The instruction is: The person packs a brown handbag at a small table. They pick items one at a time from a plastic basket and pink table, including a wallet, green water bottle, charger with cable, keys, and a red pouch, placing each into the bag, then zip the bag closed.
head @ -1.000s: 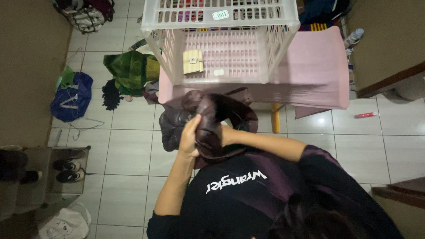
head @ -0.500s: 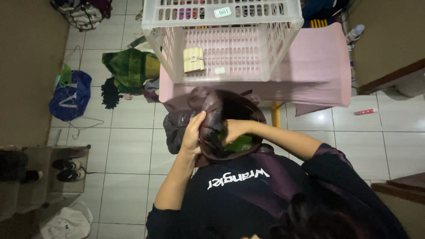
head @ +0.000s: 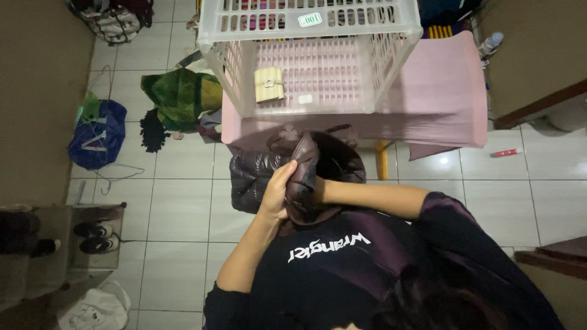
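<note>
At the far left, a pair of black shoes (head: 90, 237) sits on a low grey shelf (head: 36, 244), and a white cloth bag (head: 92, 308) lies on the tiled floor (head: 177, 214) below it. Higher up is a crumpled blue bag (head: 96, 133), and next to it a heap of green cloth (head: 180, 98).

In the middle, the person's left hand (head: 276, 194) is closed around the edge of a dark, shiny, puffy jacket (head: 293, 171). The fingers are curled tight on a fold of it. The jacket is held up in front of the person's chest, just below the edge of the pink desk (head: 440, 91), and a quilted part of it hangs down on the left side. The right hand (head: 319, 190) is pushed inside the jacket. The cloth hides it, so I cannot tell if its fingers are open or closed. Only the bare arm shows, coming in from the right.

On the desk stands a white plastic basket with holes (head: 309, 24). A small cream wallet with a round clasp (head: 269, 84) lies at the bottom of it.

To the right, a small red and white tube (head: 505, 153) lies on the floor. A clear plastic bottle (head: 491, 46) is near the top right, beside a brown wall.
</note>
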